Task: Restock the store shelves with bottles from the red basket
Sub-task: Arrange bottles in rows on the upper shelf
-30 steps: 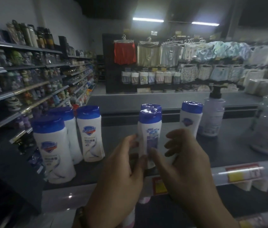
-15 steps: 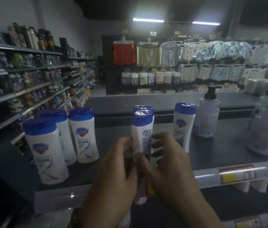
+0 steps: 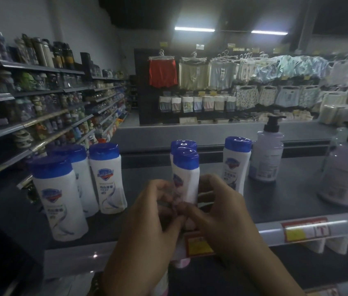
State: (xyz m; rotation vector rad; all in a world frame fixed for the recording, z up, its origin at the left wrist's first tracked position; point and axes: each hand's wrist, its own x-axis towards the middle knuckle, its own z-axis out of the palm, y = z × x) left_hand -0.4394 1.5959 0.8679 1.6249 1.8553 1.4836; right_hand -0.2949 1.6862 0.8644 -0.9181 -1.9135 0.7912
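Two hands gripped one white blue-capped bottle (image 3: pixel 187 182): left hand (image 3: pixel 147 221) and right hand (image 3: pixel 222 210) curled round its lower body, upright near the shelf (image 3: pixel 286 195) front edge, base hidden. Judged light, stiff plastic, smooth and slip-prone; mid-body hold suited it better than the cap (image 3: pixel 186 160).

Glossy white plastic bottle (image 3: pixel 187 180) with shiny blue cap (image 3: pixel 186 160); matt dark shelf (image 3: pixel 292 189), cloth garments (image 3: pixel 162 73).

Front bottle (image 3: pixel 187 169) base hidden (label blurred); rear bottle (image 3: pixel 183 144) mostly.
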